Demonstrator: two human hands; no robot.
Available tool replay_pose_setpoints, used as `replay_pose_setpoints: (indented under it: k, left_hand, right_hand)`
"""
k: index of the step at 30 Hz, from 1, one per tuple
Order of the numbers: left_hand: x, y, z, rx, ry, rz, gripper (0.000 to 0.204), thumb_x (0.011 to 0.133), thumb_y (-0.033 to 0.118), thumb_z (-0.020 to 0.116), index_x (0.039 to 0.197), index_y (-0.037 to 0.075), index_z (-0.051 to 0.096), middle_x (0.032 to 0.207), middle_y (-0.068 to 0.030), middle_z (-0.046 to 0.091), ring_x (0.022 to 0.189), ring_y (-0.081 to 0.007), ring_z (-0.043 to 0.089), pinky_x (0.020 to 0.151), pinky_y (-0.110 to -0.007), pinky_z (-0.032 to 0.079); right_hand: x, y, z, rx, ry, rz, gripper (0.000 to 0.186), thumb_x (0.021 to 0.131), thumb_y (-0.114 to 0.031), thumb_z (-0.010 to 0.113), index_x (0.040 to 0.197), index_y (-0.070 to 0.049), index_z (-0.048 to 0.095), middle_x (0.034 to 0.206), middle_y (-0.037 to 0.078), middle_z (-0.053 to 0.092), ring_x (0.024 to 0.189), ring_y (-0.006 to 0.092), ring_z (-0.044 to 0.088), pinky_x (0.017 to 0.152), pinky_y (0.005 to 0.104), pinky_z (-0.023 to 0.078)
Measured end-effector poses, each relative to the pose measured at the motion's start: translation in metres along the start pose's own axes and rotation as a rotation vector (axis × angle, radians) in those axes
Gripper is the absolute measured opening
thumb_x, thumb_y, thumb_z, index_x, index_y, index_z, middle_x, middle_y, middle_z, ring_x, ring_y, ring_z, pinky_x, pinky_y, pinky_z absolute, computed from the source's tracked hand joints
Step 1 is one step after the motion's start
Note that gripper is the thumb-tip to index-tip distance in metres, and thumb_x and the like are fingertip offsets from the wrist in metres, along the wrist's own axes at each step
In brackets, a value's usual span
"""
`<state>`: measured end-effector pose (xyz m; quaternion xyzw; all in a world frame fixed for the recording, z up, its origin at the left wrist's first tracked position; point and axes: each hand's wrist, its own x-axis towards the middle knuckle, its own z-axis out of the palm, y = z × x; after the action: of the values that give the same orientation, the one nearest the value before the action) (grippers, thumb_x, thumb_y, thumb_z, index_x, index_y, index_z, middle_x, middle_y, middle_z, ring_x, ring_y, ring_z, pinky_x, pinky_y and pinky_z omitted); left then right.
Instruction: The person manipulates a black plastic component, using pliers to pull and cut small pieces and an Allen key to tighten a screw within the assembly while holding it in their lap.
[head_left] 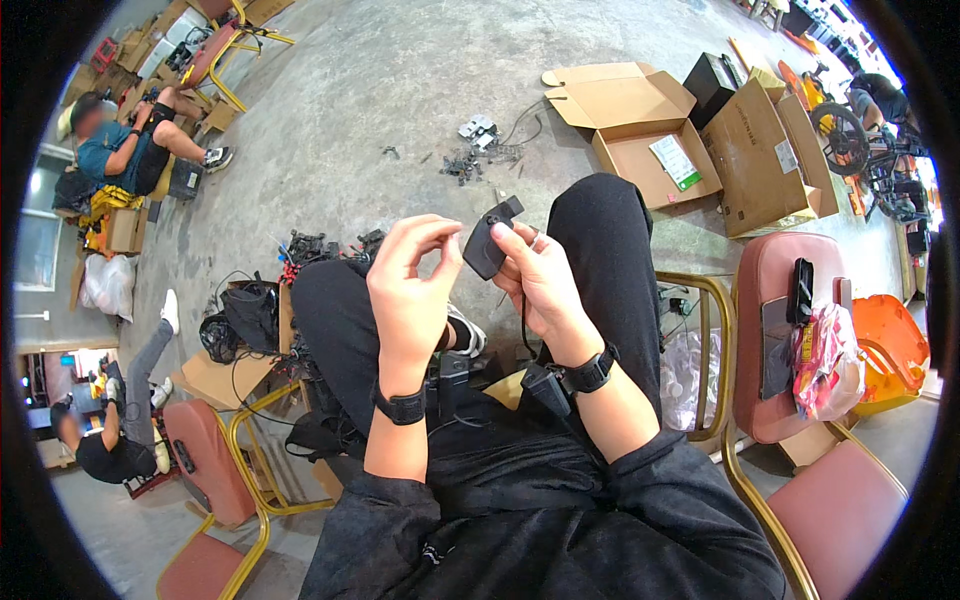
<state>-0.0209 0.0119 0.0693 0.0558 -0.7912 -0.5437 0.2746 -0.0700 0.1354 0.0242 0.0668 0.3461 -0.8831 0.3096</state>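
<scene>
My right hand (548, 285) grips a small black plastic part (484, 248) above my lap, thumb pressed on its face. The part is angular, with a round detail near its middle and a narrow arm at its upper right. Just left of it is my left hand (408, 290), thumb and forefinger brought together in a pinch. Whatever lies between those fingertips, if anything, is too small to make out. A dark cable hangs below my right hand. Each wrist wears a black strap, and a black box-shaped device (546, 388) sits by the right one.
Loose small parts (468, 162) and a silver-grey piece (479, 130) lie on the concrete floor ahead. Cardboard boxes (765, 160) stand at right. Padded chairs (790, 340) flank me, one bearing a plastic bag (828, 362). Two people (125, 150) sit at left; cables and a black bag (250, 312) lie nearer.
</scene>
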Motion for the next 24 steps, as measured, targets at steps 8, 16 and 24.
replay_pose_setpoints:
  k: [8, 16, 24]
  left_hand:
    - [0.011, -0.031, -0.003, -0.488, -0.047, -0.338, 0.014, 0.082, -0.005, 0.062, 0.096, -0.002, 0.061, 0.092, -0.008, 0.064, 0.082, -0.0132, 0.062, 0.077, -0.025, 0.051]
    - [-0.006, -0.041, -0.007, -0.994, -0.005, -0.483, 0.013, 0.082, -0.006, 0.06, 0.094, 0.0, 0.06, 0.097, -0.0101, 0.063, 0.085, -0.0173, 0.061, 0.079, -0.03, 0.051]
    - [-0.017, -0.022, -0.007, -1.135, 0.005, -0.424, 0.014, 0.081, -0.008, 0.06, 0.094, -0.001, 0.059, 0.098, -0.0122, 0.062, 0.087, -0.0177, 0.062, 0.079, -0.029, 0.05]
  right_hand:
    - [0.002, 0.006, -0.004, -0.074, 0.088, 0.03, 0.017, 0.085, -0.023, 0.067, 0.082, -0.009, 0.057, 0.056, -0.009, 0.042, 0.043, 0.0007, 0.03, 0.041, 0.0188, 0.024]
    - [-0.005, 0.006, -0.01, 0.112, -0.136, 0.017, 0.04, 0.086, -0.034, 0.06, 0.102, 0.002, 0.062, 0.086, 0.004, 0.066, 0.066, 0.0084, 0.061, 0.059, 0.0203, 0.049]
    - [-0.012, 0.011, -0.012, 0.061, -0.286, 0.039, 0.065, 0.071, -0.046, 0.075, 0.108, 0.006, 0.06, 0.084, 0.006, 0.067, 0.063, 0.0072, 0.061, 0.053, 0.0178, 0.048]
